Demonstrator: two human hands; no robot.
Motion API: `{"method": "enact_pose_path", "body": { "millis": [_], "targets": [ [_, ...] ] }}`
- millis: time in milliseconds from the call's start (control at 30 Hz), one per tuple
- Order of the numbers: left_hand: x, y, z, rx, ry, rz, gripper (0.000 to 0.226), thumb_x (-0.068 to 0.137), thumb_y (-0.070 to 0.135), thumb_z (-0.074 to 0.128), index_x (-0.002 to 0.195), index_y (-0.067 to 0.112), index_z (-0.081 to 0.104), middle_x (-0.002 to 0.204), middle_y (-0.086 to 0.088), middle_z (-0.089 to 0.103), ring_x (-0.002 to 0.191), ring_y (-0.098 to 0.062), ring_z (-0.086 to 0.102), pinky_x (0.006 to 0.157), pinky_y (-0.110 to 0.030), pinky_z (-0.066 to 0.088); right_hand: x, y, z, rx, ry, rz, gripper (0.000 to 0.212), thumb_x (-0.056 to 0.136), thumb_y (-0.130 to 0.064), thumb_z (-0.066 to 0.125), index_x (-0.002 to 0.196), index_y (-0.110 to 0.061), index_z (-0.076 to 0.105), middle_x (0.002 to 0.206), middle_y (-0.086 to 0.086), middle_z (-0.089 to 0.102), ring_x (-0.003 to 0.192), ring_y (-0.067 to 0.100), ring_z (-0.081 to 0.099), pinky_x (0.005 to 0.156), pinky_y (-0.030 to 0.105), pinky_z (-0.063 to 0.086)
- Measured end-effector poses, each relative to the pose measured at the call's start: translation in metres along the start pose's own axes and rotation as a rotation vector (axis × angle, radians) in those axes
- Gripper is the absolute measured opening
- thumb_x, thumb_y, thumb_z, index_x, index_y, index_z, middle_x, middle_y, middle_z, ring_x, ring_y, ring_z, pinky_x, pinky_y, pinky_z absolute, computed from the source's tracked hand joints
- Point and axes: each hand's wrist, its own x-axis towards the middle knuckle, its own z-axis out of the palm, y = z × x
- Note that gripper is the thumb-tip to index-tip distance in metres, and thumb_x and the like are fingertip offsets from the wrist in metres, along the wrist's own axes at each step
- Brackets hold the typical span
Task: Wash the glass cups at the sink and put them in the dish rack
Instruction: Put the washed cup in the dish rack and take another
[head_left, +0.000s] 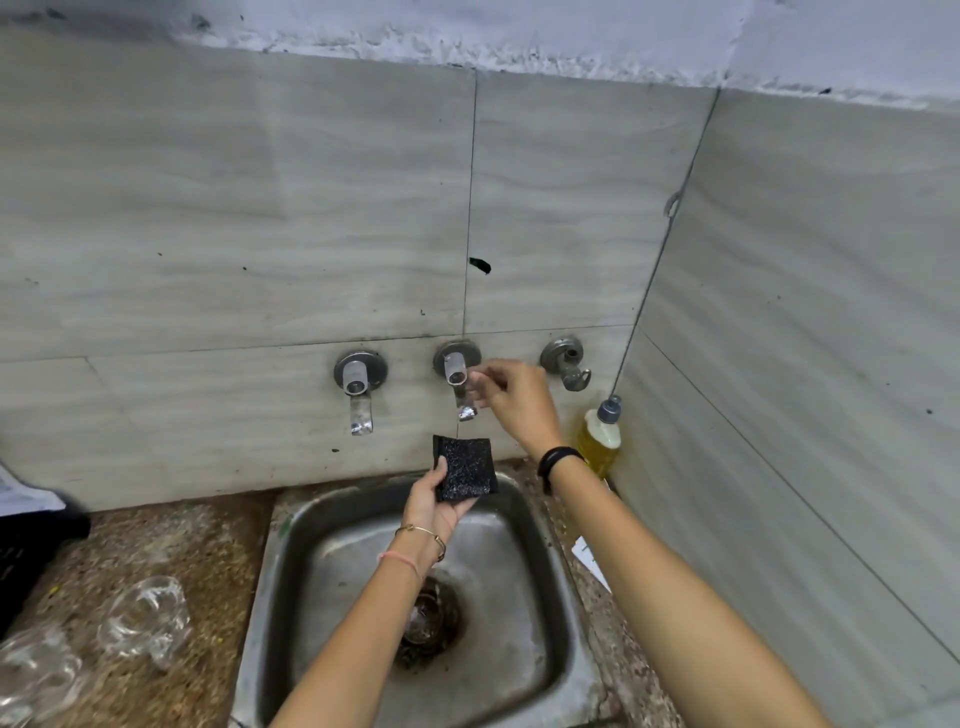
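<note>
Left hand (431, 506): thumb and fingers gripping scrub pad (465, 467) below middle tap (460, 374). Right hand (511, 400): fingertips pinching that tap. Glass cups (148, 618): near-left counter, apparently empty, not yet washed. Sink (291, 545): no cups inside. Soap bottle (600, 436), far right: yellow liquid. Risk: tap opened hard, splash; wet grip, glass slips.

Soft, even, cool light with faint shadows. The fingers (488, 371) of your right hand (511, 402) are motion-blurred; below them the scouring pad (465, 467) glints. Far left, the glass cups (145, 618) smear; wall tiles (571, 208) bow.
</note>
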Motion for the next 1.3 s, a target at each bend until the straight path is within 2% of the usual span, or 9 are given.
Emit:
{"method": "enact_pose_path", "body": {
  "millis": [167, 233, 300, 400, 567, 700, 1067, 1167, 1300],
  "targets": [
    [0.005, -0.001, -0.005, 0.338, 0.050, 0.072, 0.037, 0.096, 0.001, 0.046, 0.129, -0.016, 0.042, 0.106, -0.022, 0.058, 0.095, -0.034, 0.056, 0.086, -0.051, 0.046, -0.031, 0.057, -0.017, 0.000, 0.180, 0.208, 0.016, 0.095, -0.022, 0.057, 0.093, -0.014, 0.069, 0.085, 0.001, 0.071, 0.078, 0.012, 0.066, 0.075, 0.023, 0.054],
    [0.008, -0.004, -0.005, 0.438, 0.074, 0.073, 0.035, 0.096, 0.001, 0.047, 0.128, -0.012, 0.046, 0.094, -0.015, 0.061, 0.083, -0.026, 0.059, 0.075, -0.043, 0.053, -0.050, 0.084, -0.020, 0.010, 0.330, 0.314, 0.015, 0.093, -0.016, 0.058, 0.086, -0.009, 0.070, 0.081, 0.006, 0.072, 0.070, 0.011, 0.062, 0.064, 0.009, 0.045],
    [0.011, -0.009, -0.004, 0.495, 0.079, 0.065, 0.034, 0.096, 0.000, 0.046, 0.128, -0.009, 0.047, 0.087, -0.009, 0.060, 0.077, -0.020, 0.057, 0.069, -0.034, 0.052, -0.063, 0.106, -0.025, 0.025, 0.449, 0.441, 0.013, 0.091, -0.011, 0.058, 0.086, -0.008, 0.069, 0.081, 0.007, 0.071, 0.071, 0.016, 0.061, 0.058, 0.015, 0.037],
    [0.018, -0.019, 0.001, 0.535, 0.083, 0.053, 0.032, 0.096, 0.000, 0.045, 0.128, -0.006, 0.049, 0.088, -0.007, 0.060, 0.075, -0.016, 0.056, 0.070, -0.031, 0.048, -0.071, 0.136, -0.030, 0.035, 0.546, 0.598, 0.014, 0.090, -0.011, 0.059, 0.103, -0.005, 0.064, 0.095, 0.009, 0.067, 0.084, 0.023, 0.061, 0.067, 0.021, 0.037],
    [0.032, -0.035, 0.005, 0.562, 0.101, 0.019, 0.029, 0.097, 0.001, 0.045, 0.125, -0.005, 0.052, 0.086, -0.007, 0.061, 0.077, -0.018, 0.057, 0.074, -0.033, 0.048, -0.063, 0.164, -0.035, -0.004, 0.506, 0.696, 0.055, 0.082, -0.017, 0.073, 0.125, 0.003, 0.045, 0.132, 0.019, 0.046, 0.122, 0.032, 0.043, 0.095, 0.033, 0.034],
    [0.044, -0.044, 0.004, 0.557, 0.127, -0.020, 0.028, 0.097, 0.001, 0.045, 0.123, -0.004, 0.053, 0.085, -0.007, 0.061, 0.078, -0.019, 0.058, 0.077, -0.034, 0.048, -0.048, 0.190, -0.032, 0.039, 0.372, 0.669, 0.073, 0.075, -0.025, 0.080, 0.134, -0.007, 0.042, 0.134, 0.013, 0.050, 0.123, 0.032, 0.048, 0.102, 0.041, 0.040],
    [0.055, -0.040, -0.001, 0.578, 0.187, -0.056, 0.028, 0.096, 0.003, 0.047, 0.123, -0.006, 0.052, 0.084, -0.009, 0.060, 0.077, -0.019, 0.057, 0.071, -0.034, 0.048, -0.017, 0.210, -0.041, 0.038, 0.444, 0.675, 0.054, 0.070, -0.025, 0.084, 0.117, -0.009, 0.064, 0.114, 0.012, 0.068, 0.106, 0.029, 0.062, 0.088, 0.033, 0.046],
    [0.050, -0.037, 0.000, 0.539, 0.167, -0.057, 0.029, 0.096, 0.004, 0.047, 0.123, -0.006, 0.051, 0.085, -0.010, 0.060, 0.077, -0.020, 0.057, 0.068, -0.034, 0.050, -0.036, 0.199, -0.046, 0.026, 0.497, 0.556, 0.048, 0.069, -0.024, 0.084, 0.111, -0.011, 0.067, 0.105, 0.008, 0.070, 0.097, 0.025, 0.064, 0.084, 0.033, 0.050],
    [0.043, -0.031, -0.003, 0.416, 0.156, -0.051, 0.029, 0.096, 0.007, 0.049, 0.119, -0.011, 0.051, 0.095, -0.018, 0.062, 0.090, -0.030, 0.058, 0.083, -0.045, 0.049, -0.064, 0.183, -0.052, -0.078, 0.521, 0.338, 0.045, 0.068, -0.033, 0.084, 0.101, -0.012, 0.062, 0.095, 0.004, 0.065, 0.088, 0.023, 0.060, 0.074, 0.036, 0.050]
  ]
}}
